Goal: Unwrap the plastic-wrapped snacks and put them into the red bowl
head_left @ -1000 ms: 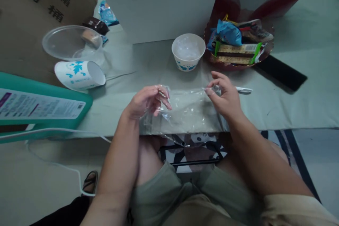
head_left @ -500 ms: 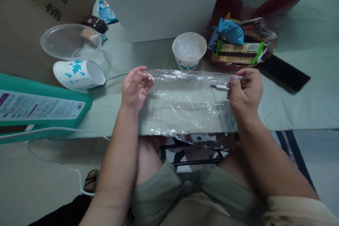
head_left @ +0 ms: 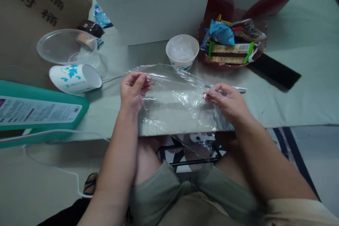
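A clear plastic bag (head_left: 174, 102) lies spread over the front edge of the pale green table (head_left: 291, 102), its lower part hanging off the edge. My left hand (head_left: 134, 90) pinches the bag's upper left edge. My right hand (head_left: 227, 100) pinches the bag's right side, lower and closer to me than the left. Just behind the bag stands an upright white paper cup with blue print (head_left: 182, 52), with clear plastic lining inside it.
A second paper cup (head_left: 75, 78) lies on its side at the left, beside a clear plastic bowl (head_left: 66, 46). A teal box (head_left: 39, 109) sits at the far left. A dish of wrapped snacks (head_left: 233, 44), a black flat object (head_left: 275, 72) and a white box (head_left: 148, 3) stand behind.
The bag was pulled wide between both hands, then my right hand came back inward and down, slackening it. My left hand stayed near the bag's upper left edge.
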{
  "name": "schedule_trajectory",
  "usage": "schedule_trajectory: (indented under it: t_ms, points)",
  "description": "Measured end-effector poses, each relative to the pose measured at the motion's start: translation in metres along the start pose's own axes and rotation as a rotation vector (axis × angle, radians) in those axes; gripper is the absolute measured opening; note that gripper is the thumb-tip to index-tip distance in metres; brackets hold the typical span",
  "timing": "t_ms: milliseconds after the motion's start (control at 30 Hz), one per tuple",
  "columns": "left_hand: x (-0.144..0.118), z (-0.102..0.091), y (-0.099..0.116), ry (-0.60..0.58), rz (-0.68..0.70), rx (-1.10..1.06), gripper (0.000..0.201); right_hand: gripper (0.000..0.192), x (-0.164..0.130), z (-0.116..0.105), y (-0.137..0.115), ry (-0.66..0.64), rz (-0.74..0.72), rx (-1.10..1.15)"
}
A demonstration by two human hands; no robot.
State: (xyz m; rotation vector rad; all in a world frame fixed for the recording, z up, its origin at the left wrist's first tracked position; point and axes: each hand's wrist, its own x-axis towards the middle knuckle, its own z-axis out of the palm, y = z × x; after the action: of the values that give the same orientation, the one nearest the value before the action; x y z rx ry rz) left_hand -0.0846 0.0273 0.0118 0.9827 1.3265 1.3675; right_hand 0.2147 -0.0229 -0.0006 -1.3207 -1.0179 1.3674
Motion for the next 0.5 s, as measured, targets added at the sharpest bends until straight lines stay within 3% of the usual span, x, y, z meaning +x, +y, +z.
schedule_trajectory:
  t_ms: [100, 233, 333, 433, 500]
  points:
    - [0.001, -0.001, -0.001, 0.078, 0.05, 0.052, 0.021, 0.036, 0.003, -0.001, -0.002, 0.109, -0.096, 0.116]
    - [0.002, -0.002, -0.002, 0.101, 0.124, -0.039, 0.028, 0.036, 0.002, 0.0, -0.002, -0.078, -0.046, -0.018]
    - [0.002, -0.006, -0.003, -0.059, 0.002, -0.031, 0.038, 0.033, 0.003, 0.003, -0.001, -0.017, -0.015, -0.073]
    - [0.0, -0.01, -0.003, -0.32, -0.264, 0.166, 0.049, 0.032, 0.008, 0.002, -0.002, 0.098, -0.02, -0.049]
    - [-0.003, -0.012, -0.002, -0.414, -0.335, 0.271, 0.045, 0.031, 0.011, 0.0, -0.003, 0.127, -0.041, -0.075]
